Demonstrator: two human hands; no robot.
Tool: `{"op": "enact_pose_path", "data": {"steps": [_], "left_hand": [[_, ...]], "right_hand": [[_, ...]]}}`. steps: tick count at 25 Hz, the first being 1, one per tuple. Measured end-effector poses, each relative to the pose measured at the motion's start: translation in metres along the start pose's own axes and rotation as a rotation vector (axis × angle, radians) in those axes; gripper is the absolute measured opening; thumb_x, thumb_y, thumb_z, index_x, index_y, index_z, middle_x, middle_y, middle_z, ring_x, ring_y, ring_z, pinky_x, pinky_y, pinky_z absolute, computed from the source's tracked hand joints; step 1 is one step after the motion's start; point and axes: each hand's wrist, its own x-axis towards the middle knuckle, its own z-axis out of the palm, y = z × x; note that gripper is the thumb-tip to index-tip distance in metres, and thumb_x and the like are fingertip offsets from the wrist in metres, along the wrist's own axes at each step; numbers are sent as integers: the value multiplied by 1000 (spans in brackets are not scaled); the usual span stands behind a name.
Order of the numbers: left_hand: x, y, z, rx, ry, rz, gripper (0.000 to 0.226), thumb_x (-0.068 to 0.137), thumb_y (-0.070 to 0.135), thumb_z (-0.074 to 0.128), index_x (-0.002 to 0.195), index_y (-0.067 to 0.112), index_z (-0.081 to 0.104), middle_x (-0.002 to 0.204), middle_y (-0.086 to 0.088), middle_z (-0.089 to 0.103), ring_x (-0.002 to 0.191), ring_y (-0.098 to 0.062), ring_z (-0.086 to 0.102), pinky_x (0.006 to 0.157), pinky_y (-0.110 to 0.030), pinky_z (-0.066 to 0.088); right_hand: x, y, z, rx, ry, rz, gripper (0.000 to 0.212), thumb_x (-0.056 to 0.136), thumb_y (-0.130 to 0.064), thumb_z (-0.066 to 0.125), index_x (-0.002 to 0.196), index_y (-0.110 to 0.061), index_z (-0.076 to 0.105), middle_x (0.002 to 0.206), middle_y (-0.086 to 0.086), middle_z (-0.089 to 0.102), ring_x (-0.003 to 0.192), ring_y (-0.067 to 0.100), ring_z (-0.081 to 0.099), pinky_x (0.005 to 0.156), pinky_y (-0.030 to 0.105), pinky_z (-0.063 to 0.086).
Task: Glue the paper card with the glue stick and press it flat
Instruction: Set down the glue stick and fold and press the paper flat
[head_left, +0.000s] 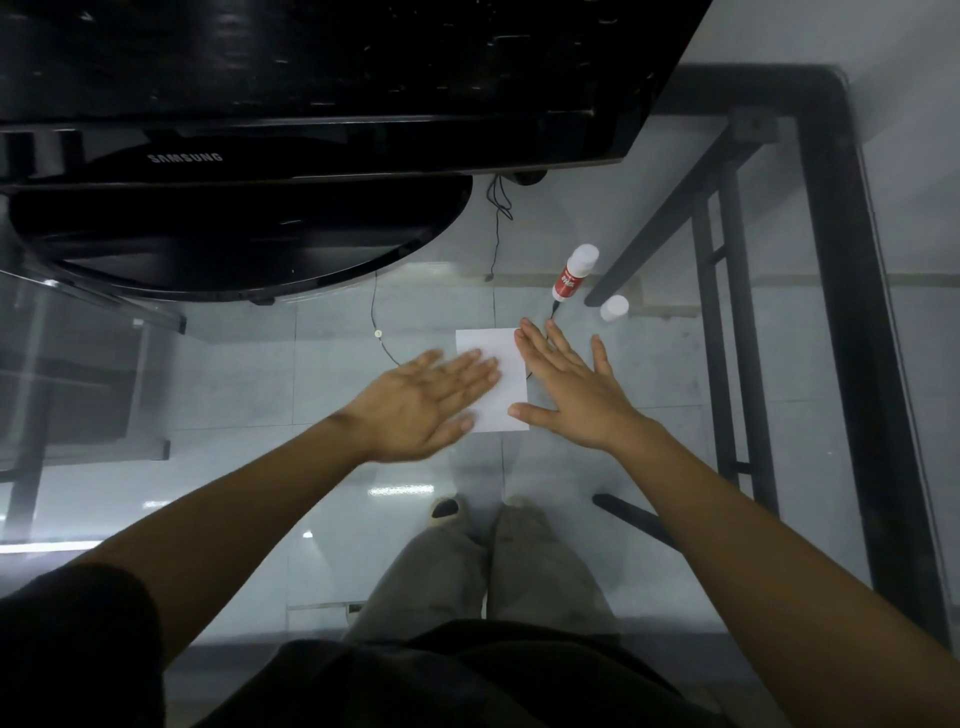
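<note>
Head camera looks down at a glass table (675, 364) where the white paper card (493, 364) lies flat. Left hand (421, 405) is spread flat with fingers on the card's left part; right hand (571, 395) is spread flat at its right edge, grasping nothing. Beyond the card lies the glue stick (573, 273), its cap (614, 308) just beside

Glass table (675, 364) carries monitor (311, 78), paper card (493, 374), glue stick (573, 273), cap (614, 308).

Matt white paper card (493, 382) lies on a glossy glass tabletop (249, 395), beside a smooth plastic glue stick (574, 271).
</note>
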Motion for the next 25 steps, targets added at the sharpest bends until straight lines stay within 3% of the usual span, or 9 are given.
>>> {"op": "enact_pose_path", "data": {"steps": [3, 10, 15, 19, 25], "left_hand": [[-4, 9, 6, 29, -41, 131, 55, 94, 49, 3, 143, 27, -10, 151, 8, -10, 141, -12, -10, 111, -34, -15], [23, 0, -9, -5, 71, -191, 56, 94, 49, -2, 142, 23, -14, 158, 0, -2, 140, -9, -12, 112, -34, -11], [8, 22, 8, 53, 36, -1, 56, 96, 47, 6, 145, 22, -7, 153, 2, -6, 138, -12, -16, 110, -34, -15], [21, 3, -2, 19, 54, -249, 58, 93, 49, 0, 141, 21, -18, 158, -2, -5, 139, -10, -13, 110, -36, -12], [31, 35, 11, 19, 70, -554, 67, 93, 52, 2, 145, 12, -14, 158, -7, -10, 144, -22, -10, 110, -41, -12]], "right_hand": [[0, 0, 1, -12, 11, -1, 84, 87, -61, 38, 145, -26, -13, 155, -9, -17, 134, 6, -25, 108, 49, -17], [2, 0, 1, -2, 7, 7, 86, 87, -61, 40, 144, -26, -13, 155, -8, -17, 135, 7, -25, 109, 51, -15], [2, 0, 2, -11, 15, 4, 85, 87, -61, 38, 144, -26, -14, 155, -9, -18, 131, 5, -28, 109, 50, -16], [2, -2, 1, 0, 13, 11, 86, 87, -60, 40, 144, -26, -14, 155, -8, -17, 136, 8, -25, 108, 49, -17], [3, -2, 4, -27, 28, 14, 86, 87, -61, 39, 144, -26, -15, 155, -9, -19, 130, 5, -29, 105, 48, -19]]}}
